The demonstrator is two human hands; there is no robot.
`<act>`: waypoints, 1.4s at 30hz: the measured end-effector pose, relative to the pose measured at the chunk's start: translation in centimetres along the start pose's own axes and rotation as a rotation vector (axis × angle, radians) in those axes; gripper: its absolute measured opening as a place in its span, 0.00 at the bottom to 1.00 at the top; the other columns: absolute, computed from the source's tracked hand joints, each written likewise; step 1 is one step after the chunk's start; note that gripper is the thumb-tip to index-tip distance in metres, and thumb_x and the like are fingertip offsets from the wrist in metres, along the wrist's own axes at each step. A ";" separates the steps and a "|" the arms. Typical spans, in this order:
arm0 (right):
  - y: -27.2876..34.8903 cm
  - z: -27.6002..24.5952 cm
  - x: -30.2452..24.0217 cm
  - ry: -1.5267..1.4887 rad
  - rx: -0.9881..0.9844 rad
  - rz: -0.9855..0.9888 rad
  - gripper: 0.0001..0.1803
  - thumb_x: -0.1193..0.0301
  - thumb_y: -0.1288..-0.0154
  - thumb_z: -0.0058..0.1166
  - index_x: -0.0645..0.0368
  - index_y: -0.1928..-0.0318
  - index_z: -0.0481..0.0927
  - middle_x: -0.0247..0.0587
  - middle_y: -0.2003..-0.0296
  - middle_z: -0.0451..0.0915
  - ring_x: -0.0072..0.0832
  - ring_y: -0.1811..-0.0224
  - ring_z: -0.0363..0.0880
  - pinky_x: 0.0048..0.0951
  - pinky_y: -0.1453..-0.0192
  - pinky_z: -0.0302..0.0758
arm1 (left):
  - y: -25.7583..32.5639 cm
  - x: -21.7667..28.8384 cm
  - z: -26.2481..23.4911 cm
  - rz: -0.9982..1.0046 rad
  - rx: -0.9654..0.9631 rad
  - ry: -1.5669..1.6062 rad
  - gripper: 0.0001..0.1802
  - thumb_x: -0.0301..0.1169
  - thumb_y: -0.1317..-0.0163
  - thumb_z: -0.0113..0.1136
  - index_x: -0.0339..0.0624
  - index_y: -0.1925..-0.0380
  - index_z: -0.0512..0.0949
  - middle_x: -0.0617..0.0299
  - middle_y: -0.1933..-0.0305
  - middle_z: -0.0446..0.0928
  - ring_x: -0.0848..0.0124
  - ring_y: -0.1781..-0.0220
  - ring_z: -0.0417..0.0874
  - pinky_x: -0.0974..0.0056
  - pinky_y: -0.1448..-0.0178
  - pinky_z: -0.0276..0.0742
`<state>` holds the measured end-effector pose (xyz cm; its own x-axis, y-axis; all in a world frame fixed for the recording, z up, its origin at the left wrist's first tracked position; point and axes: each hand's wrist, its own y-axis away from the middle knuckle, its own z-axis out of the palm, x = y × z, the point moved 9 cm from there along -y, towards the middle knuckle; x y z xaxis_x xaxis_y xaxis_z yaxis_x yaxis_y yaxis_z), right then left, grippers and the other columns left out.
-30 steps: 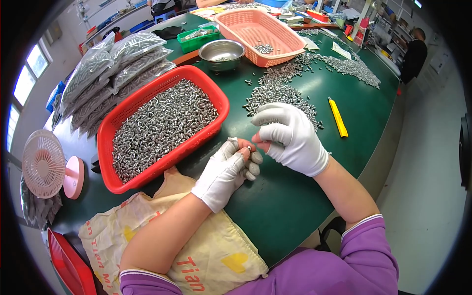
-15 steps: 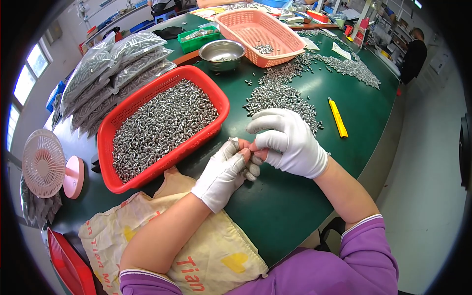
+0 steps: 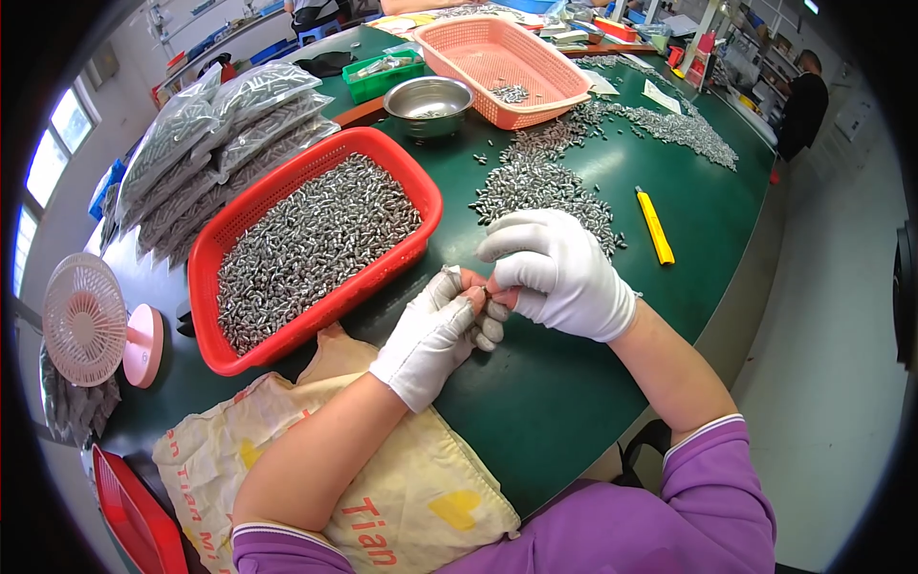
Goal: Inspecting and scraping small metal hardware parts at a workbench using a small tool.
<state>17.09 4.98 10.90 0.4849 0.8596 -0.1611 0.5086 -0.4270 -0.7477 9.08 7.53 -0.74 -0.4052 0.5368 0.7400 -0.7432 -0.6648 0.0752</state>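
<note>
My left hand (image 3: 430,337) and my right hand (image 3: 559,273), both in white gloves with bare thumb and finger tips, meet above the green table. Their fingertips pinch together on something small and dark, mostly hidden between them; its kind cannot be made out. The right hand's other fingers curl loosely. To the left stands a red plastic basket (image 3: 432,222) filled with small shiny metal pins (image 3: 316,249). Just beyond my right hand lies a loose heap of similar metal pins (image 3: 545,187) on the table.
A yellow utility knife (image 3: 655,227) lies right of the heap. Farther back are a steel bowl (image 3: 428,103), a pink basket (image 3: 507,72) and a green bin (image 3: 382,81). Stacked bags of metal parts (image 3: 229,129), a pink fan (image 3: 86,320) and a printed cloth (image 3: 382,478) occupy the left.
The hands stay pinched together in nearly the same spot, with only a slight shift of the fingertips. A bit of the dark piece now shows between them.
</note>
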 end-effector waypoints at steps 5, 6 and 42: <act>0.0 -0.1 0.0 -0.006 0.036 -0.007 0.14 0.75 0.62 0.65 0.56 0.70 0.77 0.40 0.66 0.79 0.41 0.65 0.80 0.37 0.64 0.78 | 0.0 -0.1 -0.2 0.003 0.005 0.017 0.10 0.35 0.35 0.61 0.47 0.61 0.70 0.64 0.63 0.74 0.74 0.64 0.73 0.69 0.60 0.69; 0.0 -0.1 -0.1 -0.003 0.033 -0.013 0.14 0.75 0.62 0.65 0.56 0.70 0.77 0.40 0.66 0.79 0.41 0.65 0.80 0.37 0.64 0.78 | 0.0 -0.1 -0.2 0.001 0.005 0.023 0.10 0.35 0.35 0.61 0.46 0.61 0.70 0.64 0.63 0.74 0.74 0.65 0.73 0.69 0.61 0.69; 0.2 -0.1 0.2 -0.035 0.034 -0.003 0.12 0.73 0.58 0.65 0.55 0.72 0.74 0.36 0.68 0.78 0.37 0.66 0.79 0.35 0.65 0.76 | 0.2 0.2 -0.1 0.060 0.000 -0.067 0.09 0.34 0.31 0.55 0.43 0.58 0.70 0.62 0.61 0.75 0.75 0.64 0.74 0.71 0.59 0.71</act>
<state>17.37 5.05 10.76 0.4583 0.8702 -0.1808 0.4855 -0.4154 -0.7692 8.87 7.54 -0.65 -0.4127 0.4596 0.7864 -0.7186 -0.6949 0.0289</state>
